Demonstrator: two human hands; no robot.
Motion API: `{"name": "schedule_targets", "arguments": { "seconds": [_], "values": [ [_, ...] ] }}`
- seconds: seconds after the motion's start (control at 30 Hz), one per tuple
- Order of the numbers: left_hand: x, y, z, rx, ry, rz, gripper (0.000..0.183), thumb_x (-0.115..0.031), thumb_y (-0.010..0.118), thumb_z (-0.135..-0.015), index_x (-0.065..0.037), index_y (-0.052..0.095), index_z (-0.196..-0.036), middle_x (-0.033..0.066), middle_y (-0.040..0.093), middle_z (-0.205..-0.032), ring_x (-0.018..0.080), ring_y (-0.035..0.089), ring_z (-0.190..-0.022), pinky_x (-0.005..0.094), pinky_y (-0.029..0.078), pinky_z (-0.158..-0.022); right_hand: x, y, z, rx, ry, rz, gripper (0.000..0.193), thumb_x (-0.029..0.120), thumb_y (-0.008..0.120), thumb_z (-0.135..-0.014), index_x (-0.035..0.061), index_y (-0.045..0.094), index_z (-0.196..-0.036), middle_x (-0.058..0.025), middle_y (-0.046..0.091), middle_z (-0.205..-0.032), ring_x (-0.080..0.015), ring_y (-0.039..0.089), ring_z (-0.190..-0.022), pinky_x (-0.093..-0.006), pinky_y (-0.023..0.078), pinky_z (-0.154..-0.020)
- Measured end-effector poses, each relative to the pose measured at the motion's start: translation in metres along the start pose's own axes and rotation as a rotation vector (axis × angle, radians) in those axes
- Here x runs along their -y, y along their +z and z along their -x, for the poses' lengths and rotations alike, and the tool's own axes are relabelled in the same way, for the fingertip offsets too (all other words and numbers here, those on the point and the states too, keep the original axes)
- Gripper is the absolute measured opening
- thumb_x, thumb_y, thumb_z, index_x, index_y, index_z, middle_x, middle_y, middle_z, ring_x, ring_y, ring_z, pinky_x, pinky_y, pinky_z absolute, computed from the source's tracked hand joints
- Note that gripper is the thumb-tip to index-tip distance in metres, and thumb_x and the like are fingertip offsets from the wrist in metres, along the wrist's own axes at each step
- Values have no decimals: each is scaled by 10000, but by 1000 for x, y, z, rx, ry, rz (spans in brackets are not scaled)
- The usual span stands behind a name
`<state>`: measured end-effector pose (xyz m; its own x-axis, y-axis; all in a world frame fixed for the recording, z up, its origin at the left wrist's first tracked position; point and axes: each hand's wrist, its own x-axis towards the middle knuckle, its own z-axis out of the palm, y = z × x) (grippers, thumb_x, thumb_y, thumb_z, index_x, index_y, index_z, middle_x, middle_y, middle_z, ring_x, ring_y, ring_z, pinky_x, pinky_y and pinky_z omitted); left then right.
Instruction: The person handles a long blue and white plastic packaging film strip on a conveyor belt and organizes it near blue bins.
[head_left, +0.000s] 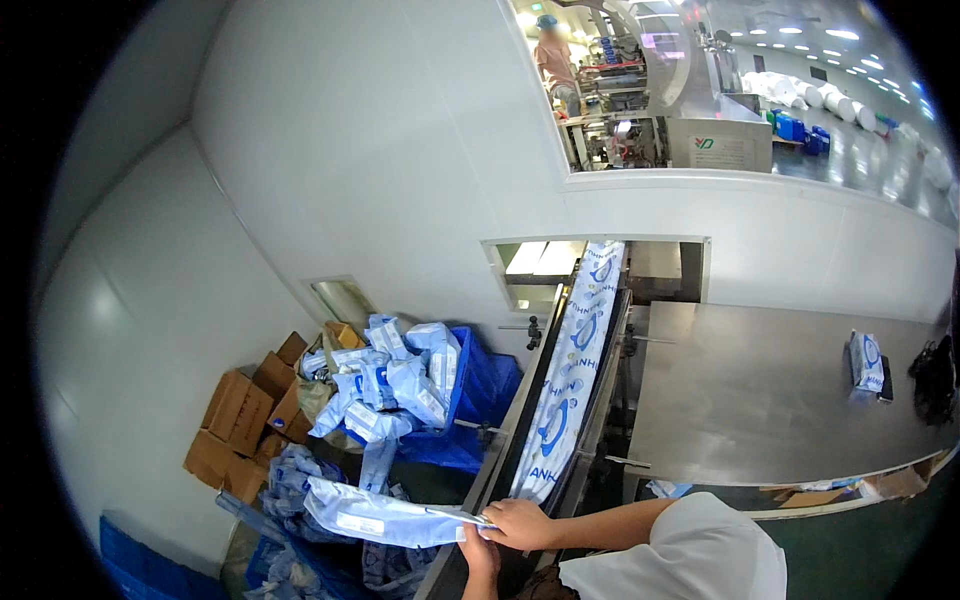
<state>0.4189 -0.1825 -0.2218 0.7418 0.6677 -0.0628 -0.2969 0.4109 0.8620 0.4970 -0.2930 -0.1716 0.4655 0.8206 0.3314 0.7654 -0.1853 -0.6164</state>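
Both my hands are closed on the near end of a long pale-blue film pouch [375,514], which reaches out to the left with a white label on its side. My right hand [520,524] comes in from the right and grips the pouch's end from above. Just below it, my left hand [481,556] grips the same end, its fingers partly hidden. Right beside my hands, a conveyor [535,400] carries a line of white-and-blue printed packs [565,385] out of a wall opening.
A blue crate [490,385] heaped with blue packs [385,375] stands left of the conveyor, near brown cartons [238,412]. Crumpled film [300,475] lies below. On the steel table [740,400] at right are a pack [866,360] and a black bundle [933,380]. A person [555,62] stands behind the window.
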Motion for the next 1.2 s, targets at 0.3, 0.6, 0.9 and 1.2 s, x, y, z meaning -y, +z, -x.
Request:
{"name": "schedule_targets", "arguments": {
  "seconds": [0.3,0.6,0.9,1.2],
  "values": [
    [-39,-37,20,-195,-144,-33,343,-276,459,-882,-46,454,-1137,81,564,-1059,226,579,-921,352,483,-755,-55,-89,6,39,-383,454,508,385,635,-706,128,483,-1118,-108,474,-1111,-255,418,-1106,-507,259,-939],
    [-69,-116,12,-126,-225,-74,405,-333,376,-911,-26,366,-1173,166,523,-1080,342,563,-942,471,472,-802,-167,-97,-1,56,64,566,187,149,610,-681,138,595,-867,-33,537,-881,-219,497,-933,-416,355,-877],
    [-168,-132,-75,-238,44,-82,505,-404,443,-878,-55,380,-1238,126,484,-1191,272,511,-1050,407,427,-864,-116,-70,-26,-50,-24,500,158,239,630,-695,124,602,-800,-19,543,-822,-213,543,-845,-377,417,-695],
    [-62,10,-68,46,-230,60,694,-713,377,-748,-64,484,-969,79,575,-913,191,550,-770,307,434,-696,-76,-41,-38,-311,428,40,320,351,531,-780,46,607,-721,-152,596,-717,-337,580,-696,-432,433,-592]
  ]
}}
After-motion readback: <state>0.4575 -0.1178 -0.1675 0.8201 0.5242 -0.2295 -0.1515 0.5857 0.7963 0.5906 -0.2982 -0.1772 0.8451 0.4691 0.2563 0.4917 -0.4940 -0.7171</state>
